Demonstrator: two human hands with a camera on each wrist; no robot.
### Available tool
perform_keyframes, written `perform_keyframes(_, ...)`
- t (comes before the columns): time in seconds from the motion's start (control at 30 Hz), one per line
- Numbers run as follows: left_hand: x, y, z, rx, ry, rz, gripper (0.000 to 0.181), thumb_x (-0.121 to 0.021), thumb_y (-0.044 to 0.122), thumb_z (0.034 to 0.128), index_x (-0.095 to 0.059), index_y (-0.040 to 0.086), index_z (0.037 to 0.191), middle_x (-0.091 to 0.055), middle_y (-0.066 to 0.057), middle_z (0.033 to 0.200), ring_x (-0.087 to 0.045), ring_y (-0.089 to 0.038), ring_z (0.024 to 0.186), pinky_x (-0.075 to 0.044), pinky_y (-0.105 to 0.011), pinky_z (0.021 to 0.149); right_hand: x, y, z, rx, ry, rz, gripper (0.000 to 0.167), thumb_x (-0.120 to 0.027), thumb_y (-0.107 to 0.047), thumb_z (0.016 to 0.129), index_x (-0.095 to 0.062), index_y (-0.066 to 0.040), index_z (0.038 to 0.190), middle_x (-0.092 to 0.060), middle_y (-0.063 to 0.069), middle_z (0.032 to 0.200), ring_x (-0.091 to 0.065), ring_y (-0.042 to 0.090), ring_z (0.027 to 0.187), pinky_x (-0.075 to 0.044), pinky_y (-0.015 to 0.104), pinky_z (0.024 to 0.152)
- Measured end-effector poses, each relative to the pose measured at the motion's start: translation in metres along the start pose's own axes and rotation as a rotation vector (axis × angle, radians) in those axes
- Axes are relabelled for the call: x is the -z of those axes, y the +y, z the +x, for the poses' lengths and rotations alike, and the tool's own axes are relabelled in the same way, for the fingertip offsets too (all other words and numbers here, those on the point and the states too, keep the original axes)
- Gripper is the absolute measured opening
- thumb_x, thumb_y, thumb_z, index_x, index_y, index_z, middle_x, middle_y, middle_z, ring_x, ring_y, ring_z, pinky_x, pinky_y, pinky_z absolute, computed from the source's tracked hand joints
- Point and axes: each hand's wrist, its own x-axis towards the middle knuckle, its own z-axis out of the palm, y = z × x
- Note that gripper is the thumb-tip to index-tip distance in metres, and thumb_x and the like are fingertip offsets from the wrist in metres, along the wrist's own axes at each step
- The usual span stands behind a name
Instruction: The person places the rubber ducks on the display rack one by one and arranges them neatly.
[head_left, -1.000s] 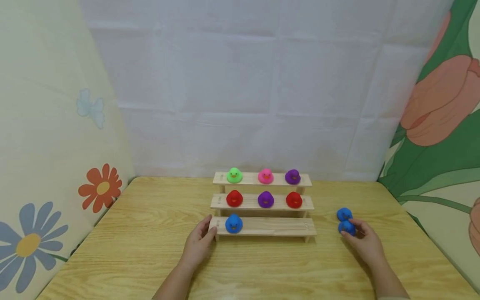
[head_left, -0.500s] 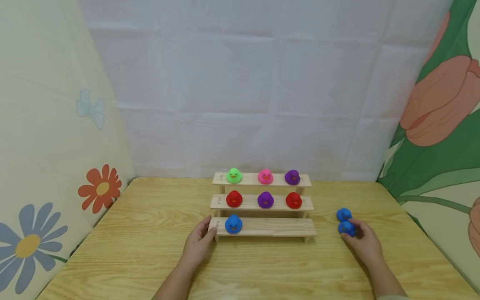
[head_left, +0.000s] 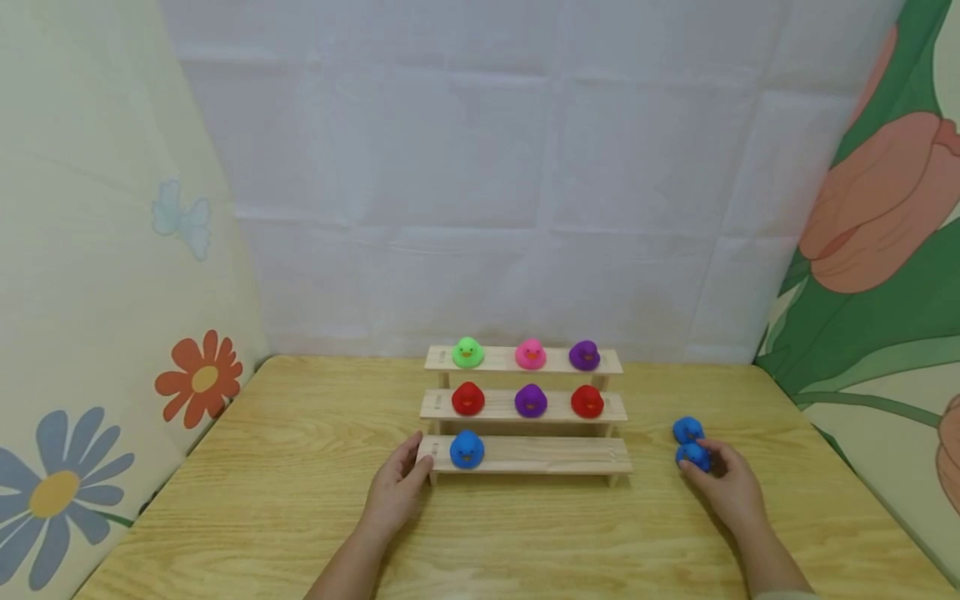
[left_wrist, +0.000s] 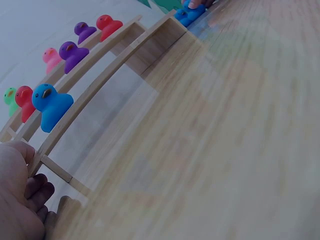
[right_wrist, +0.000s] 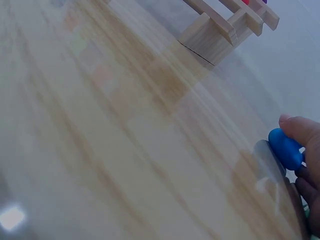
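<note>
A three-step wooden stand [head_left: 555, 455] rises in the middle of the table, and my left hand [head_left: 395, 485] grips the left end of its lowest step. In the left wrist view the thumb lies over the board's end, with the fingers [left_wrist: 40, 192] beneath. Beside this hand, a blue rubber duck [head_left: 467, 450] sits on the lowest step. To the right of the stand, my right hand [head_left: 731, 487] pinches a second blue duck [head_left: 692, 457] between thumb and fingers, low at the table. A third blue duck [head_left: 687, 430] stands just behind it.
On the middle step are a red duck [head_left: 468, 399], a purple duck [head_left: 531, 402] and another red duck [head_left: 587, 402]. The top step bears a green duck [head_left: 468, 352], a pink duck [head_left: 531, 354] and a purple duck [head_left: 585, 356]. A white cloth [head_left: 480, 183] hangs behind the table [head_left: 315, 450].
</note>
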Motion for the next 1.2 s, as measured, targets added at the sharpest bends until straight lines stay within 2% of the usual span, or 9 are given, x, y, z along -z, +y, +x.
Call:
perform_keyframes(0.6,0.001,0.0,-0.003,0.015,-0.002,-0.008,0.054,-0.052,0.017,0.1018,-0.034,-0.004,0.149,-0.042,-0.025,0.15,-0.039,-0.038,0.141,-0.033,-0.051,0.117,-0.004,-0.005,-0.004,-0.006,0.027,0.021,0.062,-0.068,-0.032,0.092,-0.046,0.002,0.139,-0.044,0.029,0.144,-0.044,0.042,0.131,-0.037,0.053,0.111)
perform_keyframes(0.67,0.001,-0.001,-0.002,0.013,-0.001,-0.008,0.054,-0.052,0.017,0.1017,-0.034,-0.004,0.149,-0.043,-0.025,0.149,-0.04,-0.038,0.141,-0.033,-0.051,0.117,-0.005,-0.008,-0.006,-0.007,0.026,0.036,0.062,-0.068,-0.031,0.092,-0.046,0.001,0.14,-0.043,0.028,0.145,-0.043,0.04,0.133,-0.038,0.048,0.112)
perform_keyframes(0.73,0.001,-0.001,-0.002,0.012,0.0,-0.007,0.054,-0.052,0.016,0.1017,-0.035,-0.004,0.149,-0.043,-0.025,0.149,-0.04,-0.037,0.14,-0.033,-0.05,0.116,-0.007,-0.012,-0.008,-0.002,0.026,0.057,0.062,-0.069,-0.03,0.091,-0.046,0.002,0.14,-0.043,0.028,0.146,-0.044,0.04,0.133,-0.043,0.031,0.107)
perform_keyframes(0.83,0.001,-0.001,-0.002,0.012,-0.001,-0.011,0.054,-0.052,0.016,0.1017,-0.034,-0.004,0.149,-0.042,-0.025,0.15,-0.04,-0.037,0.141,-0.033,-0.05,0.116,-0.01,-0.018,-0.011,0.007,0.03,0.091,0.061,-0.07,-0.027,0.091,-0.048,0.001,0.139,-0.046,0.027,0.145,-0.047,0.038,0.132,-0.041,0.005,0.089)
perform_keyframes(0.9,0.001,-0.001,-0.002,0.014,-0.002,-0.014,0.055,-0.052,0.017,0.1017,-0.034,-0.004,0.149,-0.042,-0.025,0.15,-0.039,-0.037,0.141,-0.033,-0.05,0.116,-0.011,-0.021,-0.012,0.012,0.028,0.12,0.059,-0.07,-0.025,0.091,-0.048,0.001,0.139,-0.046,0.027,0.145,-0.047,0.037,0.131,-0.034,-0.004,0.08)
perform_keyframes(1.03,0.001,-0.001,-0.001,0.022,0.0,-0.013,0.055,-0.052,0.019,0.1021,-0.034,-0.003,0.149,-0.042,-0.024,0.15,-0.039,-0.037,0.141,-0.033,-0.05,0.116,-0.015,-0.028,-0.015,0.037,0.026,0.152,0.057,-0.071,-0.023,0.091,-0.05,0.0,0.139,-0.047,0.023,0.146,-0.048,0.03,0.13,-0.033,-0.005,0.081)
perform_keyframes(1.13,0.001,-0.001,-0.001,0.027,0.001,-0.013,0.055,-0.052,0.019,0.1023,-0.034,-0.003,0.149,-0.043,-0.024,0.15,-0.039,-0.037,0.141,-0.033,-0.051,0.116,-0.018,-0.032,-0.016,0.06,0.026,0.157,0.055,-0.072,-0.023,0.091,-0.051,-0.001,0.137,-0.049,0.02,0.145,-0.052,0.011,0.118,-0.036,-0.003,0.083)
perform_keyframes(1.2,0.001,-0.001,-0.001,0.025,0.001,-0.015,0.055,-0.052,0.018,0.1022,-0.034,-0.003,0.149,-0.043,-0.024,0.15,-0.04,-0.038,0.141,-0.033,-0.051,0.117,-0.019,-0.035,-0.017,0.073,0.024,0.167,0.054,-0.072,-0.022,0.09,-0.052,-0.001,0.136,-0.051,0.019,0.143,-0.049,0.0,0.11,-0.037,-0.001,0.085)
